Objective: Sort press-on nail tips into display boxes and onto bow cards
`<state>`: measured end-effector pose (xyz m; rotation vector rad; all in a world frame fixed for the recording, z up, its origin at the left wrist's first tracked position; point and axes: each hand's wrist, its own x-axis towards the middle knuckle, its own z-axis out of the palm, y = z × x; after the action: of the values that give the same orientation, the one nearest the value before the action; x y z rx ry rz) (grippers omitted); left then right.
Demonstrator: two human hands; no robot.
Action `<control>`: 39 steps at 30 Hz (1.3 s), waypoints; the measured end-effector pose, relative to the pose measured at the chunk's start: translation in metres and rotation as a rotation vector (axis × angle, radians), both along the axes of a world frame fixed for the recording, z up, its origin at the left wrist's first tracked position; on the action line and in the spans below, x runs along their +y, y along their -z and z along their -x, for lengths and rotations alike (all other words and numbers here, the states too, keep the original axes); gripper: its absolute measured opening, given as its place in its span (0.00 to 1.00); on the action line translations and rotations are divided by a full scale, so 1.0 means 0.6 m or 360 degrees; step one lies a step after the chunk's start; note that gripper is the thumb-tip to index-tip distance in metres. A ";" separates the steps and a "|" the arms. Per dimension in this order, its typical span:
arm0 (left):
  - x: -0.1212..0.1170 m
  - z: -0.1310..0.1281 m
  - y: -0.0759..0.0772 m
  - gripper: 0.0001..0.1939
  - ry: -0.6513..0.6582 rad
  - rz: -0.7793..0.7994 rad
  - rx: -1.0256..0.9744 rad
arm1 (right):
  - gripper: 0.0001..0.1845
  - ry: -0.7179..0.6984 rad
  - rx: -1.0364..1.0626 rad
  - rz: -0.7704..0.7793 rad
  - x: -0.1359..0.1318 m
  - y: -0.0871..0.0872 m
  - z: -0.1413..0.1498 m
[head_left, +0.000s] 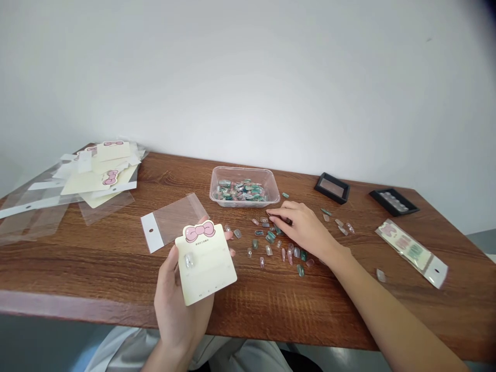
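In my left hand is a cream backing card with a pink bow top, tilted toward me, its edge between thumb and fingers. One clear press-on nail sits at the card's upper left. My right hand reaches over loose press-on nails in green, pink and clear, scattered on the table. Its thumb and index fingertip come together in a pinch; whatever is between them is too small to make out. Just behind that hand, a clear plastic tub contains many more nails.
A transparent bag lies left of the tub. More bags and bow cards are piled at the far left. On the right are two black trays, a packed nail set and a stray clear piece. A wall rises behind the table.
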<state>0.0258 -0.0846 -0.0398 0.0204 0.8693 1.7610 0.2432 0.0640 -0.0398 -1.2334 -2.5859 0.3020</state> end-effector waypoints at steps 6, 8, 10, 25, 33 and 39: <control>0.002 0.001 0.000 0.25 0.0017 0.0012 0.0013 | 0.13 0.0000 0.0008 0.0016 -0.003 -0.003 0.002; 0.002 0.002 0.001 0.24 0.0017 0.0007 0.0028 | 0.12 0.0001 0.0063 0.0012 -0.004 -0.004 0.000; 0.000 0.003 0.002 0.24 0.0020 0.0013 0.0033 | 0.11 0.0032 0.0134 0.0035 -0.005 -0.007 -0.004; -0.001 -0.004 -0.008 0.23 -0.0016 0.0052 0.0038 | 0.08 0.0485 0.0470 0.0177 0.013 -0.016 -0.046; 0.002 -0.002 -0.003 0.24 -0.0005 0.0053 0.0034 | 0.11 0.0513 0.0602 0.0493 0.007 -0.023 -0.040; 0.003 -0.003 -0.005 0.24 -0.0028 0.0085 0.0017 | 0.12 0.0395 0.0314 0.0463 0.004 -0.014 -0.023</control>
<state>0.0273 -0.0830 -0.0368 -0.0129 0.9262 1.7548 0.2568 0.0665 -0.0313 -1.5179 -2.2486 0.7279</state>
